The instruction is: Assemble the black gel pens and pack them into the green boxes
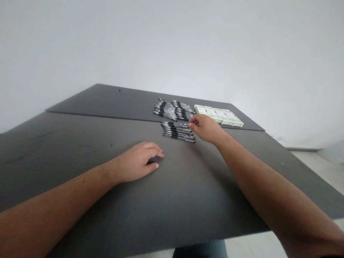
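Okay, here's how it looks from your head cam. Your right hand (204, 128) is at the right end of the near bunch of pens (177, 132), with the fingers (191, 124) drawn in narrow and the tips right up against it. Can't tell from this angle if one's actually pinched in there or they're just touching. Your left hand (138, 161) is resting palm down on the bench (80, 200), left of that bunch and closer to you, fingers (158, 153) loosely curled and holding nothing.

The pens in the near bunch lie side by side, pretty much parallel. Just past it are two bigger piles of similar black-and-clear pens, a left pile (165, 110) and a right pile (183, 110). Further out to the right of the near bunch sits a pale green box (219, 115), though it's too small here to make out much detail.

As for handling, my guess is these are super light, stiff plastic and not fragile, but the smooth round barrels could easily roll or slide. I'd pinch one around the middle of the barrel with thumb and fingertip, working from the outer edge of the bunch so you don't nudge its neighbours.
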Motion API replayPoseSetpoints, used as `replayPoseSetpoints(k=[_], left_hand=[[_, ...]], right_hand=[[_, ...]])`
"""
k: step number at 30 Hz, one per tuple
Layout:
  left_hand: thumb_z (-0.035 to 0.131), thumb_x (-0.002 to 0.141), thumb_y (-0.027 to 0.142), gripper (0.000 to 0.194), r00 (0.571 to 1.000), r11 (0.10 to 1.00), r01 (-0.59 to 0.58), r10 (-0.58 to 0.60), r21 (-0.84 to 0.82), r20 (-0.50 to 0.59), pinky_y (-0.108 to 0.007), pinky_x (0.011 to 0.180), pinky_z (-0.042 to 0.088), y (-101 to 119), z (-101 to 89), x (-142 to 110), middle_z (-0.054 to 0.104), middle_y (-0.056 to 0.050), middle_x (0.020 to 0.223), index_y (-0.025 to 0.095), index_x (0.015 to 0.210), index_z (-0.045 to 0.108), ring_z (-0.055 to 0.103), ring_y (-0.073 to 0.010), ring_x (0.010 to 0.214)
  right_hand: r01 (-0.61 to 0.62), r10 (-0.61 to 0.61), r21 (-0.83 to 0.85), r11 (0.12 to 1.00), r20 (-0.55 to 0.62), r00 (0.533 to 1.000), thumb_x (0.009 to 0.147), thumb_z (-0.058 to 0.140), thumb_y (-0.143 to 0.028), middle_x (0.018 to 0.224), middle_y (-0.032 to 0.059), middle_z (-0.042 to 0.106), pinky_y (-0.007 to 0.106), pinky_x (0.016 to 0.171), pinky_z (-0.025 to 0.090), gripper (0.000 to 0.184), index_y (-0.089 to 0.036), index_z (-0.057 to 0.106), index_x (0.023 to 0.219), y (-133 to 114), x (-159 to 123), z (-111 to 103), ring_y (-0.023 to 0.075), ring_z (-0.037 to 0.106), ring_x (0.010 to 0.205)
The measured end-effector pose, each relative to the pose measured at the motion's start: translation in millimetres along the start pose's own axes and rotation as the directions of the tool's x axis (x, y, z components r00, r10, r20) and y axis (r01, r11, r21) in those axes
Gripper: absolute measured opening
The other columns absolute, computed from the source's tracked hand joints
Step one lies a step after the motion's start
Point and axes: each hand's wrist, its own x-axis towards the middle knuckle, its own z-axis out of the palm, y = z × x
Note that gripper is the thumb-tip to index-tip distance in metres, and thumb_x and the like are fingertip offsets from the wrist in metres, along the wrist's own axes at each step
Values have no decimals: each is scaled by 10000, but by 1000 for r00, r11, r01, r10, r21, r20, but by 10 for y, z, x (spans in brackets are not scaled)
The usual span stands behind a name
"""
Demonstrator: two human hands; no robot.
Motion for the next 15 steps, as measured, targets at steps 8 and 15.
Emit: replayPoseSetpoints(k=[8, 15], left_hand=[[691, 998, 277, 343, 1000, 1000, 28, -28, -6, 4, -537, 1250, 521, 42, -12, -7, 776, -138, 1421, 215, 1320, 790, 704, -326, 1400], [701, 999, 274, 328, 1000, 999, 23, -23, -31, 12, -565, 1238, 513, 33, -2, -14, 770, -141, 1427, 217, 1311, 788, 697, -338, 1401]], right_hand=[[-331, 299, -175, 927, -186, 936, 1052, 628, -380, 1460, 307, 677, 510, 1214, 447, 558, -57, 695, 1502, 862, 811, 142, 408, 574, 1427], [-369, 338, -239, 898, -159, 928, 1029, 650, -447, 1430, 306, 684, 559, 1168, 467, 573, -81, 710, 1466, 1041, 1115, 405, 418, 597, 1375]])
